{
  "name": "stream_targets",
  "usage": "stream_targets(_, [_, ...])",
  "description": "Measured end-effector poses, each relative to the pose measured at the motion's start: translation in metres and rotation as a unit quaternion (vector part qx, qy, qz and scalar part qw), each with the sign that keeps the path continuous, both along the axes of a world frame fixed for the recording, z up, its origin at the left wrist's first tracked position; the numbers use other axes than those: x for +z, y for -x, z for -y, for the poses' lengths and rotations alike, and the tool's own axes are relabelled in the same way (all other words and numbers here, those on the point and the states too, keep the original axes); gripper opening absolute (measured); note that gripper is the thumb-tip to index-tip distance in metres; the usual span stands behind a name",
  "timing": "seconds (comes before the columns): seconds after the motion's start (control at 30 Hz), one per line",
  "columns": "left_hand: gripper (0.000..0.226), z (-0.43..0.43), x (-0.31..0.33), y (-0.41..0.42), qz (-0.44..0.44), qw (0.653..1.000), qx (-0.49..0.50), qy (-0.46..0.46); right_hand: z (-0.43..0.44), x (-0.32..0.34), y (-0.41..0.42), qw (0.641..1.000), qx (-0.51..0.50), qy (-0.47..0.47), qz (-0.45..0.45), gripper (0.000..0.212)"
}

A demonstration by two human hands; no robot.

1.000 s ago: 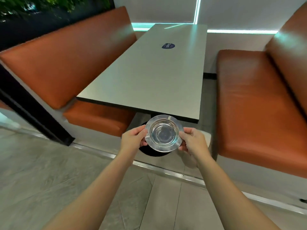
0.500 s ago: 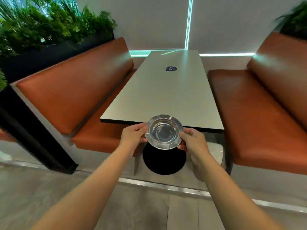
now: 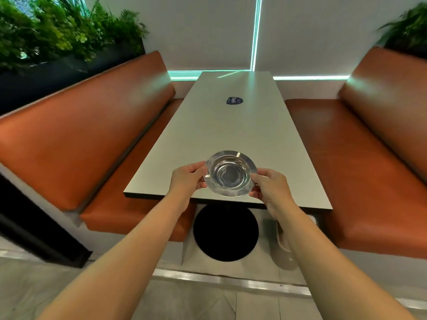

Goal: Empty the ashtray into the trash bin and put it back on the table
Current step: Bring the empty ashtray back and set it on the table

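The long grey table (image 3: 233, 139) lies bare along nearly its whole top; only a small blue sticker (image 3: 234, 100) sits flat near the far end. Orange benches (image 3: 97, 144) close both long sides, their backrests rising above the tabletop. Both hands hold the metal ashtray (image 3: 230, 173) over the near end, apparently just clear of the surface, though contact cannot be judged. Plants (image 3: 57, 31) overhang the left backrest.

Orange booth benches (image 3: 97, 135), white wall (image 3: 201, 31), teal light strip (image 3: 255, 31), planter greenery (image 3: 46, 33), grey tiled floor (image 3: 184, 301)
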State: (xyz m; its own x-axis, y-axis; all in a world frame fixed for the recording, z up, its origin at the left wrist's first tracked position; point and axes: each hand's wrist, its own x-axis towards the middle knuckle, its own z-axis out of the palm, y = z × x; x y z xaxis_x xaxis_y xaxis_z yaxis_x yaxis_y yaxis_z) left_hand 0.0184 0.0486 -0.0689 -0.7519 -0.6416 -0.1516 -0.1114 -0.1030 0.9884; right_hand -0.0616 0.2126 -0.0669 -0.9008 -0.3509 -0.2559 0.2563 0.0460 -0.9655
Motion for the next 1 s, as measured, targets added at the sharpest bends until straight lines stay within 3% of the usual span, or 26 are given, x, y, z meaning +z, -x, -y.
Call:
stream_targets(0.47, [0.029, 0.081, -0.004, 0.119, 0.024, 0.999, 0.023, -0.007, 0.085, -0.006, 0.121, 1.0, 0.005, -0.016, 0.004, 0.012])
stream_targets(1.0, [0.027, 0.189, 0.016, 0.244, 0.003, 0.998, -0.056, -0.008, 0.181, 0.014, 0.219, 0.995, -0.084, -0.015, -0.042, 0.02])
